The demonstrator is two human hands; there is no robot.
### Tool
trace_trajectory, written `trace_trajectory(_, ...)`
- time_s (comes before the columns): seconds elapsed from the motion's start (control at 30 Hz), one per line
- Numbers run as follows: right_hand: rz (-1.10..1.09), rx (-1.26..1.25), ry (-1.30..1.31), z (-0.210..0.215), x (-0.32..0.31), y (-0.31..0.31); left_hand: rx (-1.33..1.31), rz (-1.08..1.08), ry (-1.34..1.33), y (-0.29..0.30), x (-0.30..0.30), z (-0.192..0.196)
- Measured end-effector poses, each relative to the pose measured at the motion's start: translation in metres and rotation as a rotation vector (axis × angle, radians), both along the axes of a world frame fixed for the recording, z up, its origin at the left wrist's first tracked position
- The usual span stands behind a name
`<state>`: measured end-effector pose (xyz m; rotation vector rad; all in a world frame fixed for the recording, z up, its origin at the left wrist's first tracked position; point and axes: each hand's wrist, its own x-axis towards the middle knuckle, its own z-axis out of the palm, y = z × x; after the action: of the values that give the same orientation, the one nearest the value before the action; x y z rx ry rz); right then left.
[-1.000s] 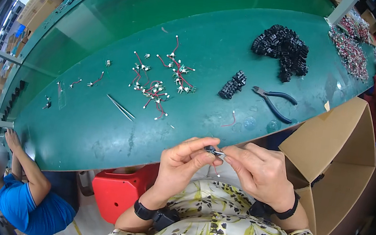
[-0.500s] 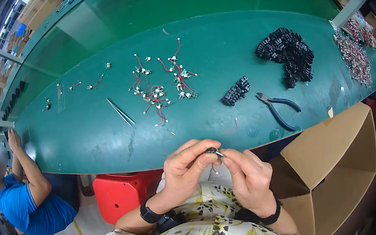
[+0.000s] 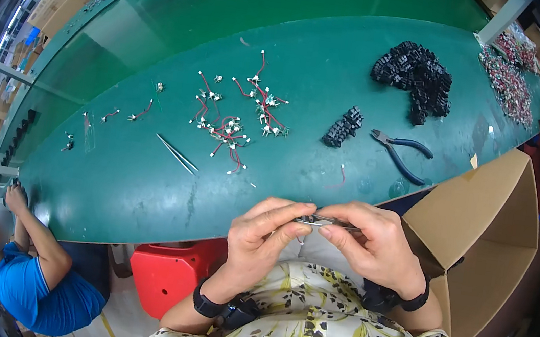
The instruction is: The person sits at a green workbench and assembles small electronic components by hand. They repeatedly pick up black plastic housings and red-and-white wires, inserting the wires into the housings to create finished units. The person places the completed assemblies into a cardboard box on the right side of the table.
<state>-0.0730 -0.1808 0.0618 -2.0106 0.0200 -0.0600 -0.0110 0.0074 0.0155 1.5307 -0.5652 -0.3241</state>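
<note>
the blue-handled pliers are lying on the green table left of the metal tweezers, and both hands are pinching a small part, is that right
Not quite: the head view shows the blue-handled pliers to the right of the metal tweezers, not left. They do lie on the green table, and both hands are pinching a small part.

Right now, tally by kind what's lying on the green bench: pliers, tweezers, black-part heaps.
Blue-handled pliers: 1
Metal tweezers: 1
Black-part heaps: 2 (large heap, small heap)
Total: 4
</note>
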Motion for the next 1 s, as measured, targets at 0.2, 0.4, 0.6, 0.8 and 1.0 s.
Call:
trace_trajectory(0.2, 0.051, -0.153, -0.023, 0.001, 0.002, 0.001, 0.093, -0.009, -0.221, 0.000, 0.002, 0.006)
trace_trajectory(0.4, -0.018, -0.302, -0.119, -0.008, 0.013, 0.011, 0.079, 0.086, 0.013, -0.006, 0.000, -0.003)
trace_trajectory(0.6, -0.044, -0.107, -0.113, -0.022, 0.017, 0.007, -0.143, 0.121, 0.307, -0.013, 0.001, 0.004)
trace_trajectory(0.8, 0.031, -0.004, 0.035, -0.010, 0.012, 0.000, -0.169, 0.037, 0.292, -0.001, 0.001, -0.001)
trace_trajectory(1.0, 0.118, -0.126, -0.017, -0.004, 0.012, -0.004, -0.054, 0.022, 0.161, 0.004, -0.002, -0.001)
